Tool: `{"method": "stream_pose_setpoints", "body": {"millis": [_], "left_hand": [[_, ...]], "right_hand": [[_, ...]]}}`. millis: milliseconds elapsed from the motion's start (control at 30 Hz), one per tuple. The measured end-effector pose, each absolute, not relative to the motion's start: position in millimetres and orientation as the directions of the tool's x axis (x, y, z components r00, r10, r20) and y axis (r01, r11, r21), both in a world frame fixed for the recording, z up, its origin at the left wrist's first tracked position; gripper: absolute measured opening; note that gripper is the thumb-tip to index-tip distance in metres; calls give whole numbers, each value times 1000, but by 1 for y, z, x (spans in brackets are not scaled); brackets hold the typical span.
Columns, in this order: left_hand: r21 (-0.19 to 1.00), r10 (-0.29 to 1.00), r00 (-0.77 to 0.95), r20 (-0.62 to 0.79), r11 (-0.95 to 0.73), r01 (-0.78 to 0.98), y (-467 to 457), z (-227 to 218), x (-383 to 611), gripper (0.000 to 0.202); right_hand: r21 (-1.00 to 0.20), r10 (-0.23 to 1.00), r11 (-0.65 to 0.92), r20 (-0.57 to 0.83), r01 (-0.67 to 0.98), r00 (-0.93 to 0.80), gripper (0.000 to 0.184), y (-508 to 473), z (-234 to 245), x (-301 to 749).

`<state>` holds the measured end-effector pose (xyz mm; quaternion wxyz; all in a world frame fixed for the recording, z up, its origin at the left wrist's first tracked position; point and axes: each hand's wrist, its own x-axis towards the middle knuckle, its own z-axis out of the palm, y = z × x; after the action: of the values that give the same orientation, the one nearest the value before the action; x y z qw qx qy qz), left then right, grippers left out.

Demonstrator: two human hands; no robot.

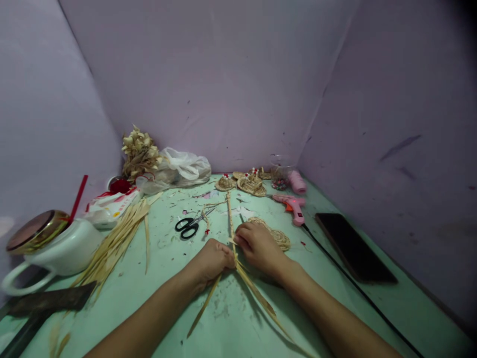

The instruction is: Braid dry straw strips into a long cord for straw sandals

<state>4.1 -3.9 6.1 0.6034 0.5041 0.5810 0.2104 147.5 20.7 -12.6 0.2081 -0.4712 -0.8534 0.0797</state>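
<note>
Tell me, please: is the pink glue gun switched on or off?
Apparently on: a small red light shows on the body of the pink glue gun. Whether it is hot, I cannot tell.

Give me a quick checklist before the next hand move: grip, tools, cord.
1. Left hand grip closed on the pale, narrow straw braid: ok.
2. Right hand grip, fingers at the braid, firmly closed: cannot tell.
3. Black-handled metal scissors apart from both hands: ok.
4. Pink pistol-shaped glue gun unlit: not ok, red light shows.
5. Thin black cord clear of right hand: ok.
</note>
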Motion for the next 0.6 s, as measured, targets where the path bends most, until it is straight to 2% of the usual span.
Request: {"method": "stream_pose_setpoints", "body": {"millis": [67,200,433,600], "left_hand": [[846,835,236,-498,407,345,-4,6,3,10],[851,826,261,-500,414,323,-4,5,0,11],[852,799,304,-519,458,252,-2,5,-4,15],[857,799,316,-511,447,256,-1,4,-3,17]], "right_hand": [[-399,837,545,309,738,-451,21,14,-13,150],[-548,888,452,350,704,-297,19,1,-15,157],[-675,919,372,172,638,-353,15,-21,-13,160],[-838,943,206,33,506,-330,16,-23,-11,159]]}}
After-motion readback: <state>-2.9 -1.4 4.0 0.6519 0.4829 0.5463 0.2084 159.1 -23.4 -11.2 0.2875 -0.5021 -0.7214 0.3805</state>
